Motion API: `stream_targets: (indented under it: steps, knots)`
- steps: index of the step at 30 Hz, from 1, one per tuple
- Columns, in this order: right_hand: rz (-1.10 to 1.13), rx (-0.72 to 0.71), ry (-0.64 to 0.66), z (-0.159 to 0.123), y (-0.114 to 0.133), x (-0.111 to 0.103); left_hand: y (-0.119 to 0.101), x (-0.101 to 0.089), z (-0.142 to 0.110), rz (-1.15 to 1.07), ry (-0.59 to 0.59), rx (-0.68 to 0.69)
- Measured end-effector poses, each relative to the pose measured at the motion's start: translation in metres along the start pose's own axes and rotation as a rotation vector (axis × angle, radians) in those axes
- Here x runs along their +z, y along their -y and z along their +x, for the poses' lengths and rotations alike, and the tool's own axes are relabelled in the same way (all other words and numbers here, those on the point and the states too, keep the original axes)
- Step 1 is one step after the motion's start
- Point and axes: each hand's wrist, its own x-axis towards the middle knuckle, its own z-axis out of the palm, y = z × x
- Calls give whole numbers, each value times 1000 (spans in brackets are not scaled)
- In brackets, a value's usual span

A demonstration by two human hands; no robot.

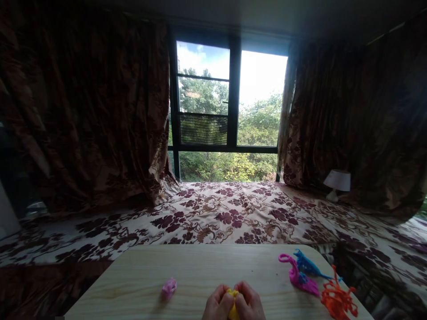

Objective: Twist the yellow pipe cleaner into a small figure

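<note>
Both hands meet at the bottom middle of the view, over a pale wooden table (200,271). My left hand (218,304) and my right hand (248,304) press together around a small yellow object (232,309), most of which is hidden between the fingers. A small pink lump (169,288) lies on the table left of my left hand.
At the table's right end lie a pink fuzzy piece (298,278), a blue one (307,265) and an orange one (337,298). Behind the table is a floral-covered window seat (227,213), a small white lamp (336,183), dark curtains and a window (230,111).
</note>
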Motion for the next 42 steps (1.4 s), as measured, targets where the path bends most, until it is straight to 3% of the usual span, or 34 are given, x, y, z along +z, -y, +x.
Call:
stream_targets:
  steps: [4, 10, 15, 25, 35, 39, 42]
  knots:
    - [-3, -36, -47, -2, 6, 2, -2, 1, 0, -14, -63, 96]
    - [125, 23, 20, -9, 36, 6, -22, 0, -9, 1, -128, 52]
    - [133, -66, 40, -12, 42, 11, -30, 1, -12, 129, -200, 85]
    - [47, -91, 122, -12, 41, 7, -45, 4, -22, 167, -36, 0]
    - [-101, -107, 76, -19, 40, 18, -29, -6, -13, 219, -29, 177]
    - [-33, -91, 56, -17, 39, 16, -24, -11, -9, 240, 3, 191]
    - [71, -72, 70, -10, 38, 7, -25, -12, -7, 178, -39, 114]
